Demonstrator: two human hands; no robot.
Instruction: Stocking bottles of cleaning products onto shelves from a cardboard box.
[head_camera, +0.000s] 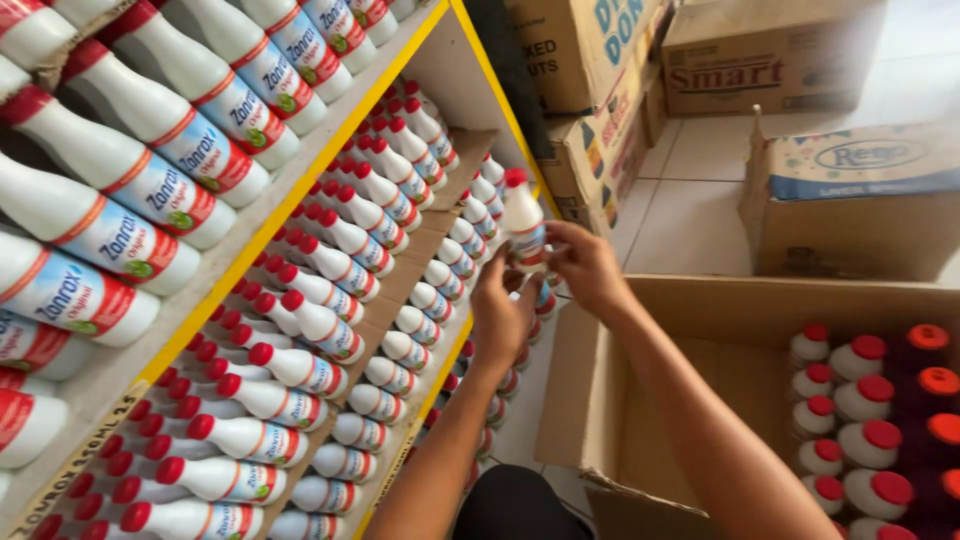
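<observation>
Item in hand: one small white plastic bottle with a red screw cap and a red-and-blue label band (523, 225), held upright at centre frame, just in front of the shelf edge. Left hand (500, 318): reaches up from below, fingers curled around the lower body of the bottle, apparently steadying it from beneath. Right hand (588, 268): comes in from the right, fingers bent and closed on the bottle's side near the label; together the two hands keep it vertical and cap-up, matching the upright rows beside it. Stock alongside: a yellow-edged shelf unit (300, 190) fills the left half of the frame, its tiers packed with like white red-capped bottles (320, 325) in tight ranks, cardboard strips laid between rows, likely as dividers or liners. Lower right: an open brown cardboard carton (700, 320) on the floor, holding more white red-capped bottles (865, 400) and, at the far right edge, dark bottles with orange caps (935, 385); its near half stands vacant. Surroundings: pale tiled floor (690, 220), further printed cardboard boxes (850, 190) stacked along the upper right; a storeroom or shop aisle by appearance.
</observation>
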